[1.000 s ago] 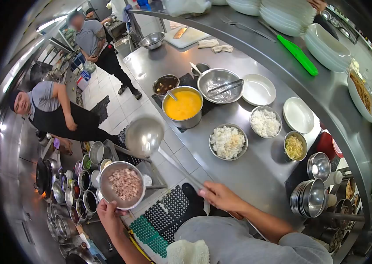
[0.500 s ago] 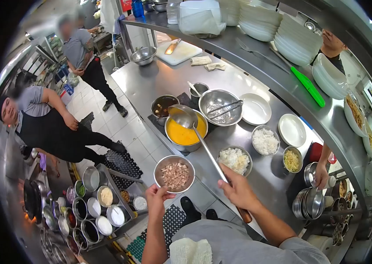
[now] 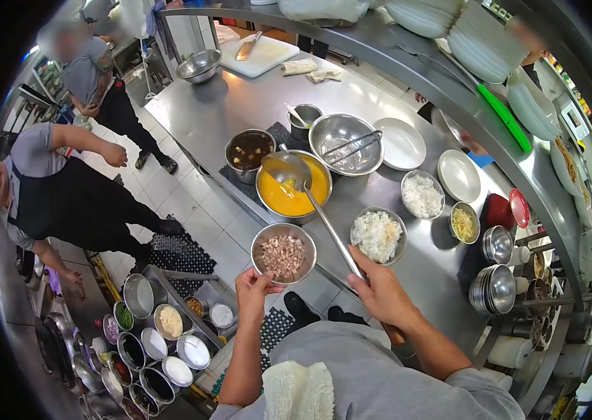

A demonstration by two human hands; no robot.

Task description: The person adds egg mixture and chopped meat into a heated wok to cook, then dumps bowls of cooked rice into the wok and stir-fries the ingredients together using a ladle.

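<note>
Currently the left hand pinches the bowl's near rim; the right hand clasps the ladle, scoop beyond.

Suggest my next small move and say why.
Probably scoop up a little yellow liquid with the ladle: its head is at the pot's mouth, your right hand grips its handle, and your left hand holds the bowl of chopped pieces close by.

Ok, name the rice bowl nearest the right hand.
The tan-patched rice bowl, just beyond the right hand; the all-white rice bowl sits farther off.
</note>
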